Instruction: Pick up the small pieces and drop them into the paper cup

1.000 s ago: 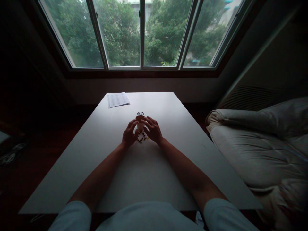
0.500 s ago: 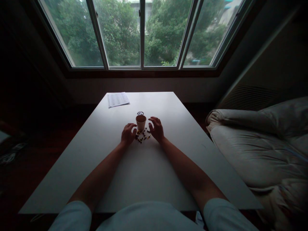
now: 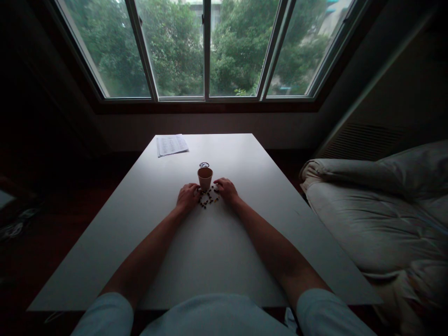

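A paper cup stands upright on the white table, its open top showing a brown inside. Several small dark and yellowish pieces lie scattered just in front of it. My left hand is low at the left of the cup, its fingers together and curled down by the leftmost pieces; whatever may be under the fingertips is hidden. On the right, my right hand rests low with fingers bent toward the pieces, and its fingertips are too small to read. Behind the cup lies a small round dark-rimmed item.
Printed papers lie at the table's far left corner. A padded, light-coloured couch is beside the table on the right. Beyond the table is a wide window. Cables are on the floor at the far left.
Both hands have lowered to the table beside the cup. The raised fingers of my right hand have come down toward the pieces, and the fingers of my left hand have drawn together.
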A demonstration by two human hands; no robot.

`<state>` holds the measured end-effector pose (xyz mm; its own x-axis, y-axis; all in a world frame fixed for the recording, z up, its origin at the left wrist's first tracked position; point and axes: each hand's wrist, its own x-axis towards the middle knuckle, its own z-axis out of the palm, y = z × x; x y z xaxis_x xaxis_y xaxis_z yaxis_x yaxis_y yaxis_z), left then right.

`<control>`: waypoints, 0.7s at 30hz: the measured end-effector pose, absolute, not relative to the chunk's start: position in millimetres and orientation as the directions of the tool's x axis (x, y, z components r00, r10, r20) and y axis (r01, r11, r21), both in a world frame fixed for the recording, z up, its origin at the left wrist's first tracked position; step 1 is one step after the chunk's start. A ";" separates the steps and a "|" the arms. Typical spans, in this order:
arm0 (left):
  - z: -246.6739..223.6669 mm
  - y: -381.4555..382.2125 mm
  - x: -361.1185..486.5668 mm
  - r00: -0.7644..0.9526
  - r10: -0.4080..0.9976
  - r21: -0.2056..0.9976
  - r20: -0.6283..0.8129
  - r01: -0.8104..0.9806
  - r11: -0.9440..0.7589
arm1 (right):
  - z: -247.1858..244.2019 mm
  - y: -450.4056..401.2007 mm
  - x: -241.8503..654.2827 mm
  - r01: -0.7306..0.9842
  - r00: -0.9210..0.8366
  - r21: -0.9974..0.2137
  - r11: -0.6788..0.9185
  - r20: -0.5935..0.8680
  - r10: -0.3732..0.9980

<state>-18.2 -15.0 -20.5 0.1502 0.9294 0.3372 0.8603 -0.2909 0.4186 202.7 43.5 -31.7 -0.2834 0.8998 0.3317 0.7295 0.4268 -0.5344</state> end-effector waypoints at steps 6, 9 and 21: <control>-21.7 -14.3 -19.2 0.171 0.922 0.397 0.349 0.864 -0.311 | -29.0 40.2 198.4 0.753 -0.341 -0.479 0.450 0.302 0.891; -18.9 -15.6 -18.5 0.188 0.920 0.391 0.345 0.862 -0.323 | -25.5 34.5 196.6 0.781 -0.353 -0.418 0.464 0.316 0.880; -10.7 -18.4 -18.7 0.230 0.924 0.424 0.306 0.836 -0.348 | -25.2 37.4 202.7 0.751 -0.313 -0.489 0.444 0.329 0.891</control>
<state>-18.7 -18.4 -10.7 0.2297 0.9240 0.3058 0.8358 -0.3482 0.4244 202.7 37.4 -25.2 -0.3133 0.8910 0.3285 0.7506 0.4443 -0.4891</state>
